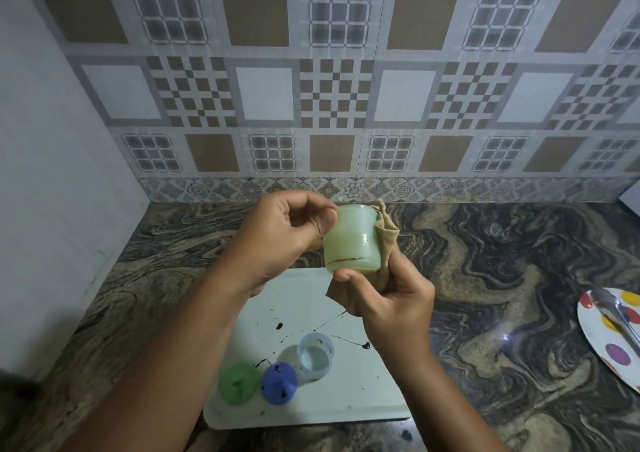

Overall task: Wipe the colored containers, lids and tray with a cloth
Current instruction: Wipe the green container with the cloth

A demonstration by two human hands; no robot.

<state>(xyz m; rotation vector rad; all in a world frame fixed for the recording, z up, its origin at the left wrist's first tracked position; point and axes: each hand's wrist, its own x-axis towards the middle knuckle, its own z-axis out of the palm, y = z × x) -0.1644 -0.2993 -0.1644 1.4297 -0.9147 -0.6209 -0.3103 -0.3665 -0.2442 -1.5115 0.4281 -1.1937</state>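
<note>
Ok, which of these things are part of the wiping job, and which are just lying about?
Part of the job: green container, cloth, tray, green lid, blue lid, pale blue container.
Just lying about: spotted plate, metal utensil on it.

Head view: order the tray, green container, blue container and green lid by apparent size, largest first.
1. tray
2. green container, though it is held up nearer the camera
3. blue container and green lid look about equal, so unranked

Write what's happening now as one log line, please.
left hand: holds green container | right hand: grips cloth against it | tray: stained
</note>
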